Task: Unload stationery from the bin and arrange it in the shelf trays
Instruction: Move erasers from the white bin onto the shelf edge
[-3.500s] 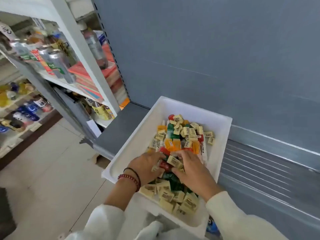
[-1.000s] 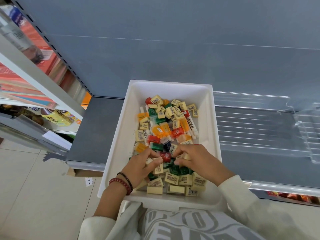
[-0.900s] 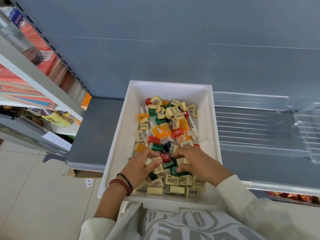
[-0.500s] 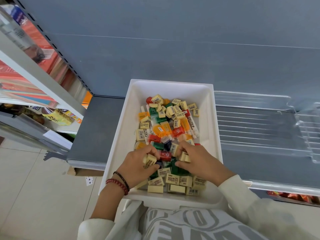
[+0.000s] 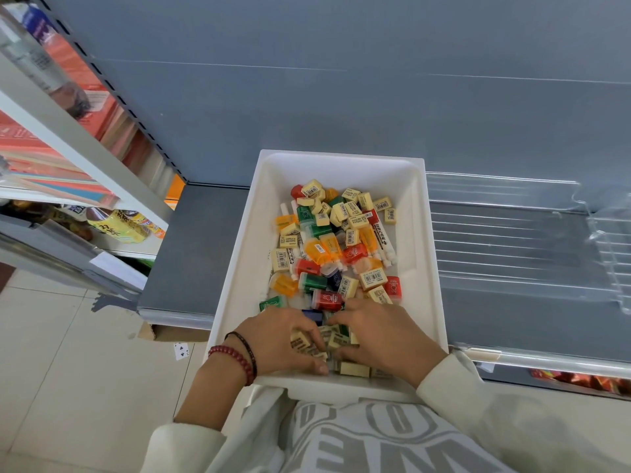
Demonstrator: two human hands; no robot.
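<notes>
A white bin (image 5: 239, 268) rests on the grey shelf (image 5: 194, 247), its near end overhanging the shelf edge. It holds several cream erasers (image 5: 373, 278), coloured sharpeners (image 5: 327, 300) and white pens (image 5: 385, 241) in a loose heap. Both hands are at the near end of the bin. My left hand (image 5: 280, 339), with bead bracelets on its wrist, has fingers and thumb curled round a clump of cream erasers (image 5: 300, 340). My right hand (image 5: 382, 336) curls its fingers round cream erasers beside it, and the two hands nearly touch. My palms hide the pieces under them.
Clear ribbed shelf trays (image 5: 512, 240) lie on the shelf just right of the bin, with a clear divider (image 5: 611, 244) at the far right. A neighbouring shelf unit on the left holds bottles (image 5: 116, 227) and coloured paper (image 5: 51, 165). A playing card (image 5: 181, 350) lies on the tiled floor.
Both hands have slid from the middle of the heap toward the bin's near end, closing round cream erasers there. The bin has not moved in the last second.
</notes>
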